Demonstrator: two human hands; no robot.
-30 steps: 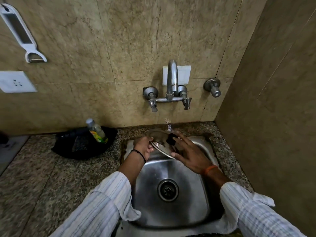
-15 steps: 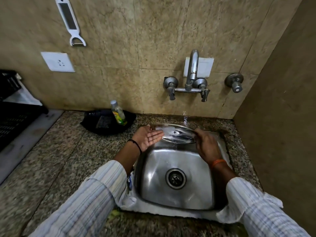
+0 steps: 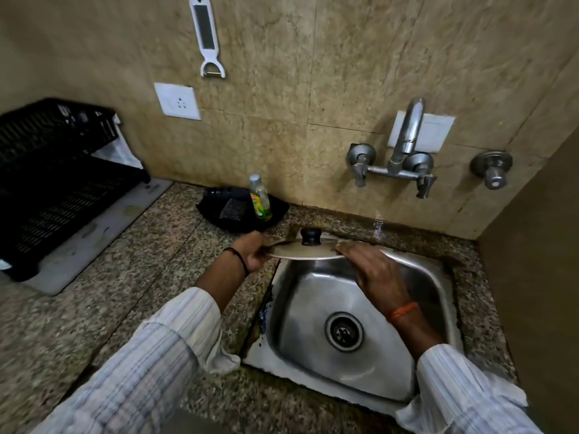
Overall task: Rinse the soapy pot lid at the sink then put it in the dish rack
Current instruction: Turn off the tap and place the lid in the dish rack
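Left hand (image 3: 255, 253): your fingers pinch the left rim of the pot lid (image 3: 305, 250), thumb side tucked under the edge.
Right hand (image 3: 371, 270): it lies draped over the lid's right rim, fingers curled on the edge, so both hands share the load.
Lid position: you hold it nearly level, black knob (image 3: 310, 236) up, over the back-left corner of the sink (image 3: 432, 283), clear of the thin stream (image 3: 378, 227) falling from the tap (image 3: 407, 136).
Handling: thin steel, so it should be light and stiff, but wet and probably slick; a rim pinch could slide.
Best hold: the knob looks the surest place to grip for a one-handed carry; otherwise hook your fingers under the rim.
Destination: the black dish rack (image 3: 53, 183) sits well to the left, across the granite counter (image 3: 131, 277).
Nearby: the soap bottle (image 3: 260, 198) stands in a black tray just behind your left hand, so keep the lid off it.
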